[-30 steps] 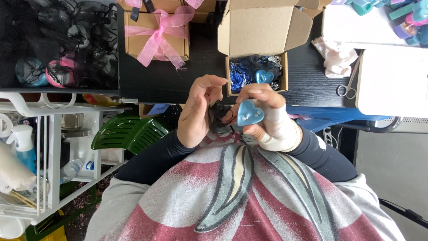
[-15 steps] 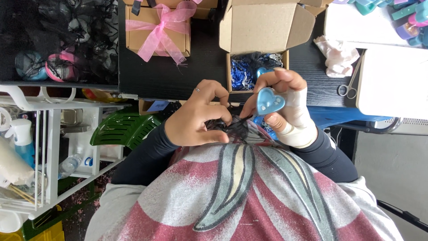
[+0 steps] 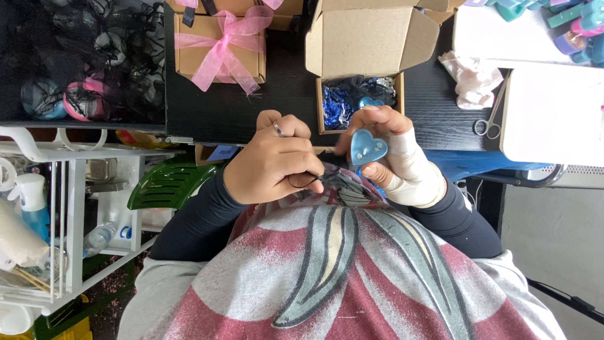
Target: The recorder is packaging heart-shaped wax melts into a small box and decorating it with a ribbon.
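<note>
So the person had a small blue heart-shaped button [image 3: 369, 147] pinched in the right hand [image 3: 397, 165], thumb underneath and fingers curled over the top edge, just in front of the open cardboard box [image 3: 371, 44]. That hand had a white wrap around the palm and wrist. The left hand [image 3: 272, 165] was closed too, gripping what looked like a thin black cord [image 3: 301, 184] plus a bit of dark mesh fabric [image 3: 346, 191] bunched between the two hands, close to the chest. Honestly the heart looked light, hard and glossy, so probably a bit slippery, and it seemed best held by the rim like that, leaving the two little holes free. The mesh looked soft and floppy, the kind that snags easily, and the cord was thin enough to slip out of anything but a fingertip pinch. The open cardboard box held blue shredded filler [image 3: 338, 105] and sat on a black desk [image 3: 283, 82]. Left of that box was a closed box tied with a pink ribbon [image 3: 220, 45], and further left a pile of black mesh bags [image 3: 82, 63]. Right of the open box were small scissors [image 3: 487, 123] and a white cloth [image 3: 469, 79]. Below the desk edge, left of the hands, stood a white wire rack [image 3: 63, 208] and a green plastic chair [image 3: 167, 184]. Pretty cramped setup overall.
</note>
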